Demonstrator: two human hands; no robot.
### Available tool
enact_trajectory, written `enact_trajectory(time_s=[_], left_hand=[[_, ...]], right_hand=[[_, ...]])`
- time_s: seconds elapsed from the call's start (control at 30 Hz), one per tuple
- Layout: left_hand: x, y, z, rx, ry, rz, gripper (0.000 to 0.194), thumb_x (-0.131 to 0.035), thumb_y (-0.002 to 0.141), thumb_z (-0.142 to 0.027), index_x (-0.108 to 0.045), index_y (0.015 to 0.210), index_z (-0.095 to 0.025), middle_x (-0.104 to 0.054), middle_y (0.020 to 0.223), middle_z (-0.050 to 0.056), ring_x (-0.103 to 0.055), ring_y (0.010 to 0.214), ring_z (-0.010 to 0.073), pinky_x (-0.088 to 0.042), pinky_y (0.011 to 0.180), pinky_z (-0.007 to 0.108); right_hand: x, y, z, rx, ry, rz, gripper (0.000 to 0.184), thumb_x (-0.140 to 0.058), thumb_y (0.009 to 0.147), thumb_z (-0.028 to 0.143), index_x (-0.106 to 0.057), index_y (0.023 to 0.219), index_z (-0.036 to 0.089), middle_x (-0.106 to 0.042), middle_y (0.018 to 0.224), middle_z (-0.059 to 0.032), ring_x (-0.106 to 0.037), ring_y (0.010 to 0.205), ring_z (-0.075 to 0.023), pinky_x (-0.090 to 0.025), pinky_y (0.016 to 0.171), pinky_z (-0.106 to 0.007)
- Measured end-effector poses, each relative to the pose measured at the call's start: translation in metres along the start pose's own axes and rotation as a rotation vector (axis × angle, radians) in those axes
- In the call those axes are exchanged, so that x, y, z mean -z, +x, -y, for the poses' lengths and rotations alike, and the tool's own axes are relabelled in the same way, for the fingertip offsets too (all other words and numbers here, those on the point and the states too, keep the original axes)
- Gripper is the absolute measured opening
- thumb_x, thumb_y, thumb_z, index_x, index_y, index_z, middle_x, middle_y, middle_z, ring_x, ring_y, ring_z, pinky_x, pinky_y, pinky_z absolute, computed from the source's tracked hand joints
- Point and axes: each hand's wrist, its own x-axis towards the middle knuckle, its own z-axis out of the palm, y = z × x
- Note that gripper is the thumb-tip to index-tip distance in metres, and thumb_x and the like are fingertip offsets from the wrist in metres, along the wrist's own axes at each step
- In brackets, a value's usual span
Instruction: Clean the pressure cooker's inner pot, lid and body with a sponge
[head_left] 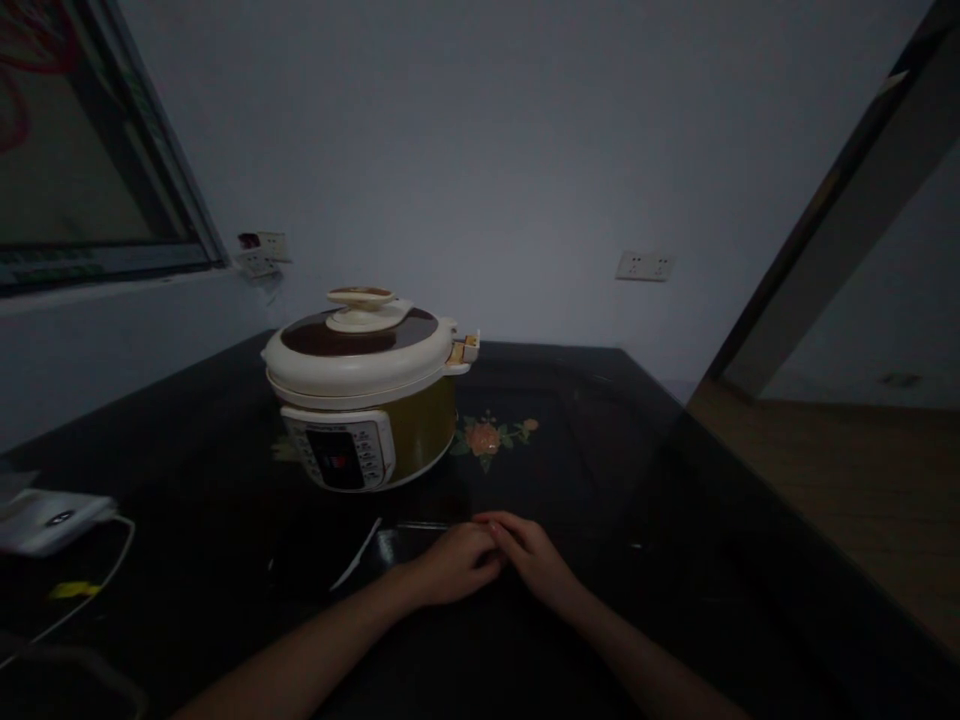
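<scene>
My left hand [459, 562] rests on the dark tabletop with its fingers curled in, and nothing shows in it. Across its knuckles lie the outstretched fingers of my right hand [536, 565], so the two hands touch. Just left of them is a dark, glossy flat shape [397, 545] with a pale edge; I cannot tell what it is. A thin white strip [356, 556] slants beside it. Beyond the hands stands an electric pressure cooker [420, 430] with a cream lid, closed, and a button panel facing me. Neither hand touches the cooker.
The black table [630, 450] has a printed flower [482, 438] right of the cooker. At the left lie a white device [56, 520] with a white cable [124, 545] and a small yellow piece [73, 590]. Wall sockets [645, 266] sit behind; the table's right edge borders a wooden floor [817, 470].
</scene>
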Motion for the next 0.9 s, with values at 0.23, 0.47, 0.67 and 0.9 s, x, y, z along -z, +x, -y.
enact_trajectory(time_s=[0.23,0.47,0.67,0.9], left_hand=[[-0.0002,-0.0001,0.0,-0.013,-0.004,-0.006,0.02,-0.049,0.085,-0.011,-0.066,0.092,-0.016,-0.071,0.093,0.005,-0.064,0.082,0.0151,-0.047,0.075,0.024],[0.0006,0.0004,-0.0018,-0.024,0.003,0.0,0.02,-0.049,0.083,-0.01,-0.067,0.091,-0.014,-0.072,0.091,0.007,-0.066,0.081,0.0164,-0.047,0.073,0.024],[0.0024,-0.0002,-0.0041,-0.009,0.014,-0.003,0.02,-0.05,0.082,-0.01,-0.066,0.093,-0.016,-0.071,0.094,0.006,-0.065,0.084,0.0166,-0.047,0.075,0.025],[0.0022,0.0004,-0.0033,-0.018,0.011,0.002,0.02,-0.049,0.082,-0.01,-0.066,0.09,-0.015,-0.071,0.089,0.005,-0.063,0.079,0.015,-0.046,0.07,0.023]], right_hand=[[0.0006,0.0003,-0.0018,-0.006,-0.015,-0.003,0.039,-0.048,0.091,0.047,-0.067,0.11,0.019,-0.07,0.111,-0.0093,-0.063,0.107,-0.0232,-0.044,0.098,-0.041],[0.001,-0.0006,0.0012,0.0,-0.031,0.0,0.04,-0.047,0.091,0.049,-0.068,0.11,0.02,-0.07,0.111,-0.009,-0.063,0.108,-0.0231,-0.044,0.098,-0.041],[0.0006,-0.0001,-0.0004,-0.014,-0.03,0.002,0.042,-0.048,0.091,0.05,-0.067,0.111,0.018,-0.069,0.113,-0.01,-0.062,0.108,-0.023,-0.044,0.098,-0.04],[0.0008,-0.0009,0.0009,-0.007,-0.029,0.009,0.041,-0.047,0.092,0.049,-0.067,0.112,0.02,-0.069,0.114,-0.009,-0.063,0.108,-0.0222,-0.044,0.098,-0.04]])
